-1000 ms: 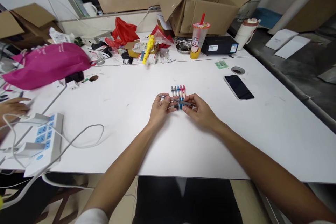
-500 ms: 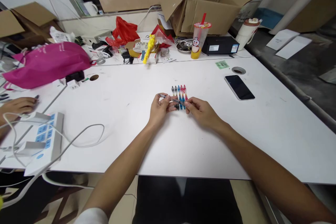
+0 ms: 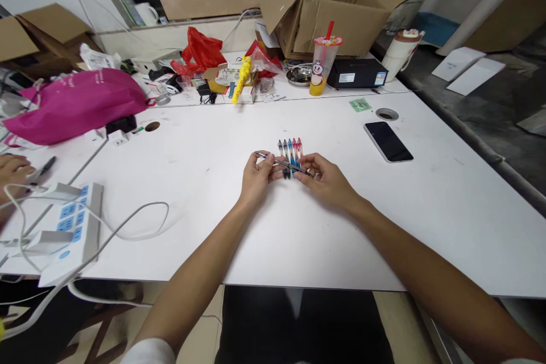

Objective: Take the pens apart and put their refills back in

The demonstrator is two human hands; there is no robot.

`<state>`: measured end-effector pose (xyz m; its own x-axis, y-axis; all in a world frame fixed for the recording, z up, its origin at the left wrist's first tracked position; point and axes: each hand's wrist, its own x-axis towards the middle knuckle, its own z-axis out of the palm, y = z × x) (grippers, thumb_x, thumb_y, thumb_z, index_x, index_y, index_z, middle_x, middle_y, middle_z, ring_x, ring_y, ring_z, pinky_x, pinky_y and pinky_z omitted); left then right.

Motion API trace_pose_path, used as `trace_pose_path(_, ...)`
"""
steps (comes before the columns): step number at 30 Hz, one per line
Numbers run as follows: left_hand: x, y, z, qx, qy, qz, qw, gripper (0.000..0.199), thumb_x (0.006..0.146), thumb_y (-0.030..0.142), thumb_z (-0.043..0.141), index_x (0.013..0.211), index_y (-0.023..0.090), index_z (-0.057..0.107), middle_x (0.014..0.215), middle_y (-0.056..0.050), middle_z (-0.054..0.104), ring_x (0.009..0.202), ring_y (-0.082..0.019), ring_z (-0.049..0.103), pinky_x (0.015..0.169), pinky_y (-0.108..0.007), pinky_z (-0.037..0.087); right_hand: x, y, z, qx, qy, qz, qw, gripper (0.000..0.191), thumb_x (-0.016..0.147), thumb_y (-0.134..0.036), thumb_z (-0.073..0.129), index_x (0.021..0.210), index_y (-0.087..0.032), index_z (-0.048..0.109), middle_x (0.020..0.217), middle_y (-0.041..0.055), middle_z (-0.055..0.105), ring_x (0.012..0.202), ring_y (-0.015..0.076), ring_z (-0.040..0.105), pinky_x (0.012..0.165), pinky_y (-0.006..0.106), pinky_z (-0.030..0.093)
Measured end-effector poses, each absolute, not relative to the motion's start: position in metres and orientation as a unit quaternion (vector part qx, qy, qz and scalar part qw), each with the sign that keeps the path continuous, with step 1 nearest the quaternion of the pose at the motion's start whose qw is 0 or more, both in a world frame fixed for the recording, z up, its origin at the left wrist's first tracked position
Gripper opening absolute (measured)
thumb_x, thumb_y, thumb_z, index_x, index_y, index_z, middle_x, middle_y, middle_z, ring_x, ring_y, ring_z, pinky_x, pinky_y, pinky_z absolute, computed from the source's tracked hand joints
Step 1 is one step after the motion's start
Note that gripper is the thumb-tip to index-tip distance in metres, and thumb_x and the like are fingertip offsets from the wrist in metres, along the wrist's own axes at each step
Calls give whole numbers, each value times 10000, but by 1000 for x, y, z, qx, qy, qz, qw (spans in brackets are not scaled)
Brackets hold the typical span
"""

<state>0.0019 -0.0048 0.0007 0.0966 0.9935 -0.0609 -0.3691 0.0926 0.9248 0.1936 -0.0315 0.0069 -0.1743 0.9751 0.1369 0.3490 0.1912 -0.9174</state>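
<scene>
A slim dark and clear pen [image 3: 281, 163] is held slantwise above the table between my hands. My left hand [image 3: 256, 177] pinches its upper left part between thumb and fingers. At the lower right end, my right hand [image 3: 326, 181] has its thumb and fingers closed around the pen, whose dark tip shows between them. Right behind and beneath lies a row of several click pens [image 3: 290, 145], side by side with black, blue and red ends. My hands and the held pen partly cover their near ends.
Right of my hands lies a phone [image 3: 388, 141]. A power strip [image 3: 79, 216] with white cables is at the left, near another person's hand [image 3: 15, 170] and a dark pen. At the back stand a drink cup [image 3: 323, 68], a cardboard box [image 3: 336, 23] and a pink bag [image 3: 81, 103].
My right hand's fingers have shifted along the held pen, and its dark end now shows between them. My left hand is nearly still. At far left the other person's hand has moved left.
</scene>
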Motion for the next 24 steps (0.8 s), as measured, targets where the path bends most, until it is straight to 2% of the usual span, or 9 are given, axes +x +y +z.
trace_pose_path(3, 2, -5, 1, 400, 400, 541, 623, 384, 840, 453, 757, 992, 200, 512, 1001, -90, 766, 849, -190, 760, 709, -274, 583, 193, -33, 7, -508, -667, 404, 366, 342, 961, -537, 520, 928, -225, 655, 735, 22, 641, 612, 162, 500, 593, 332, 406)
trace_pose_path(7, 1, -5, 1, 405, 396, 537, 626, 391, 837, 457, 757, 994, 205, 502, 1015, -94, 767, 869, -198, 761, 698, -269, 577, 193, -33, 7, -507, -666, 403, 372, 330, 932, -542, 570, 991, -230, 660, 771, 23, 666, 649, 171, 527, 609, 331, 423)
trace_pose_path(12, -1, -5, 3, 418, 360, 530, 644, 414, 807, 461, 782, 986, 224, 495, 1046, -70, 762, 920, -204, 757, 683, -247, 564, 192, -32, 7, -488, -641, 481, 347, 492, 994, -595, 405, 833, -205, 658, 586, -6, 567, 527, 141, 442, 545, 311, 370)
trace_pose_path(17, -1, -5, 3, 419, 364, 533, 639, 411, 812, 460, 777, 992, 220, 495, 1012, -64, 759, 914, -204, 755, 659, -235, 549, 189, -34, 8, -485, -637, 460, 384, 373, 922, -572, 580, 928, -211, 676, 706, -3, 616, 597, 138, 479, 571, 294, 371)
trace_pose_path(22, -4, -5, 5, 443, 338, 527, 642, 396, 821, 459, 770, 973, 224, 490, 963, -48, 755, 904, -185, 744, 659, -224, 535, 190, -33, 9, -476, -628, 505, 351, 420, 947, -580, 529, 810, -204, 658, 655, -13, 591, 496, 105, 381, 495, 281, 318)
trace_pose_path(24, -6, -5, 8, 455, 329, 523, 641, 384, 831, 459, 760, 974, 225, 491, 956, -51, 755, 898, -180, 737, 677, -235, 538, 190, -32, 9, -461, -610, 540, 352, 413, 937, -581, 550, 825, -200, 664, 651, -13, 590, 478, 96, 367, 477, 274, 318)
